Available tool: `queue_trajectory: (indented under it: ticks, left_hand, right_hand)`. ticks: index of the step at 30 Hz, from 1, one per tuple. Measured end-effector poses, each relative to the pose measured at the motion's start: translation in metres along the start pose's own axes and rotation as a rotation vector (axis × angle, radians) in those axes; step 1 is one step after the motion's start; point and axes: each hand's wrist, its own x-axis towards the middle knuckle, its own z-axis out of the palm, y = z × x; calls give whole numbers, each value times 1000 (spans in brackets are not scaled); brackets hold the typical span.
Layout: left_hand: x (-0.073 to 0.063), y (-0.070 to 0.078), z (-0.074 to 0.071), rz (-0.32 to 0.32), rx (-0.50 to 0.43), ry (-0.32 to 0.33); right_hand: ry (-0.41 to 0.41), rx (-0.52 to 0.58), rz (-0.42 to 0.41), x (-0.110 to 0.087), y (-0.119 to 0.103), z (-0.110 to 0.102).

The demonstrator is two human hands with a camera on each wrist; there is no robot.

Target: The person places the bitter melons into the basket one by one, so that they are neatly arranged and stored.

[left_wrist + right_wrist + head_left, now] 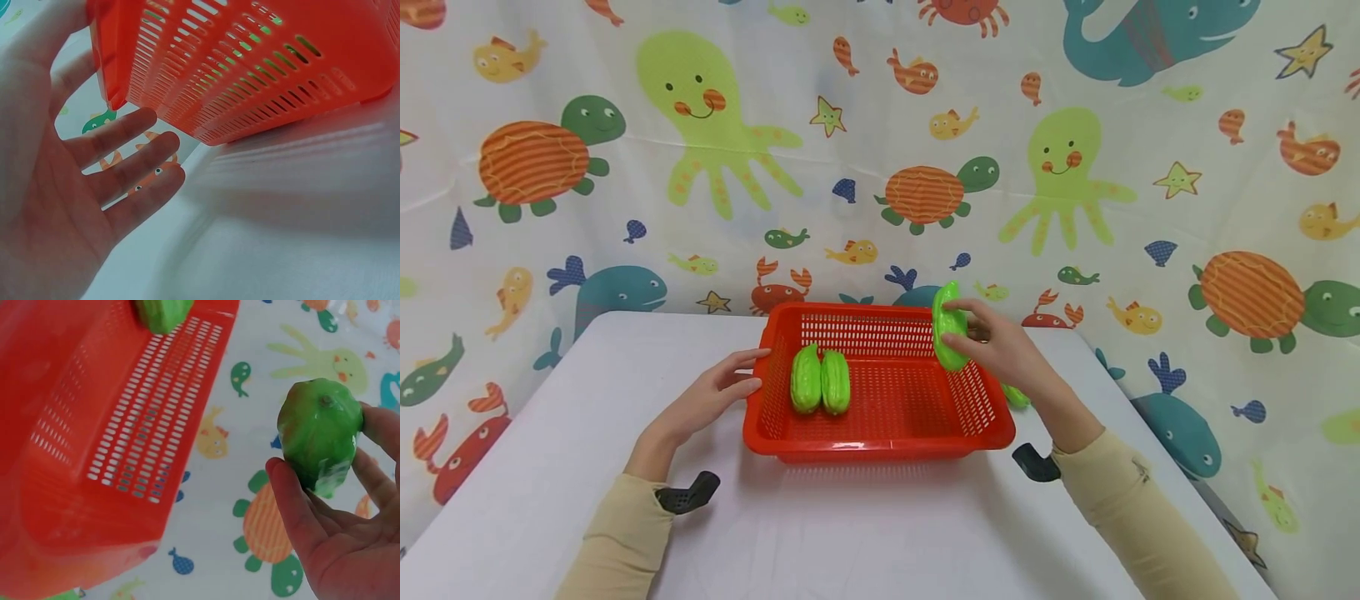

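Observation:
My right hand (1002,346) pinches a green ridged gourd (949,329) between thumb and fingers, over the right side of a red plastic basket (880,448). The right wrist view shows this gourd end-on, its shiny skin free of the basket wall. Two similar gourds, a left one (806,382) and a right one (835,382), lie side by side in the basket's left part. At the basket's left rim my left hand (713,395) has its fingertips right at the edge. Its fingers are extended and spread in the left wrist view, with nothing in the palm.
Another green gourd (1016,396) lies on the table right of the basket, partly hidden by the right forearm. The basket stands on a white table (865,533). Behind it hangs a curtain (865,125) printed with sea animals.

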Motion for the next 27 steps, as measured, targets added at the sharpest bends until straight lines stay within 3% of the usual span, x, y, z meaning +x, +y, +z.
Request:
queue_trajectory:
  ticks: [12, 27]
  left_hand:
    - [-1, 1, -1, 1, 6, 4]
    - [-1, 2, 0, -5, 2, 2]
  right_hand:
    - [-12, 67, -27, 14, -17, 8]
    - [-38, 39, -60, 42, -11, 17]
